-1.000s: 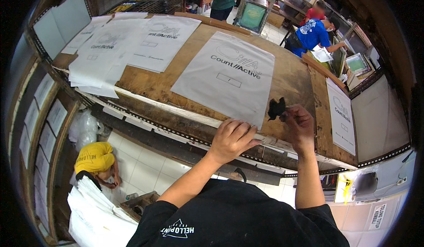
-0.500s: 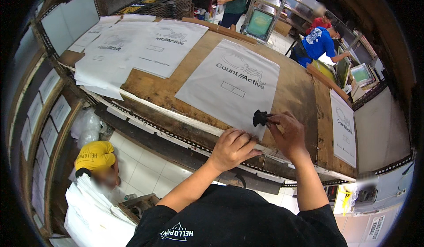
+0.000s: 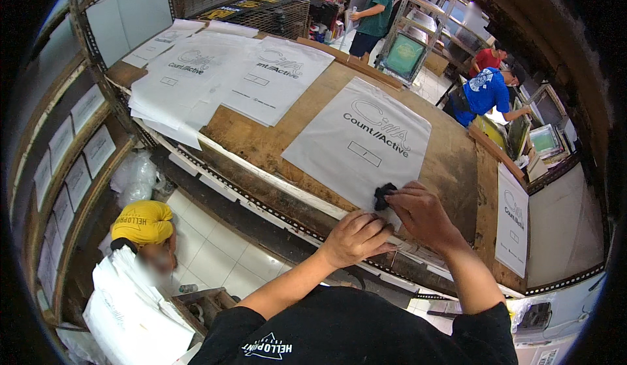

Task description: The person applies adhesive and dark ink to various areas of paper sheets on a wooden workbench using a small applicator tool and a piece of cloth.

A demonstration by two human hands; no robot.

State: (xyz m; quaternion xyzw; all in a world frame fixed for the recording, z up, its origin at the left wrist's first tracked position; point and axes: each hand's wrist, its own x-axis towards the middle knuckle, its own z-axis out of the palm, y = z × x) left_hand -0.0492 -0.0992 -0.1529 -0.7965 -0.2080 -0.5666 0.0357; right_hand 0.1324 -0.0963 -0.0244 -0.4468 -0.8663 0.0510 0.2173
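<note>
A white printed sheet (image 3: 349, 159) lies flat on the worn wooden tabletop (image 3: 251, 146), its near edge close to the table's front. My right hand (image 3: 424, 213) pinches a crumpled black cloth (image 3: 384, 196) and presses it against the sheet's near part. Beside it, to the left, my left hand (image 3: 356, 239) is closed at the sheet's near edge, fingers curled over the table's front. The fingertips of the left hand are partly hidden, and the sheet's near corner disappears beneath the hands.
More printed sheets (image 3: 189, 71) overlap at the table's left; another sheet (image 3: 513, 218) lies at the right. Below left, a person in a yellow shirt (image 3: 144, 222) is near stacked white sheets (image 3: 124, 293). Beyond stand people in blue (image 3: 486, 91) and green (image 3: 375, 15). A wooden strip (image 3: 359, 64) borders the table.
The view has shifted, so the table appears lower and further right. The black cloth remains in my right hand on the sheet's near part. My left hand stays at the near edge.
</note>
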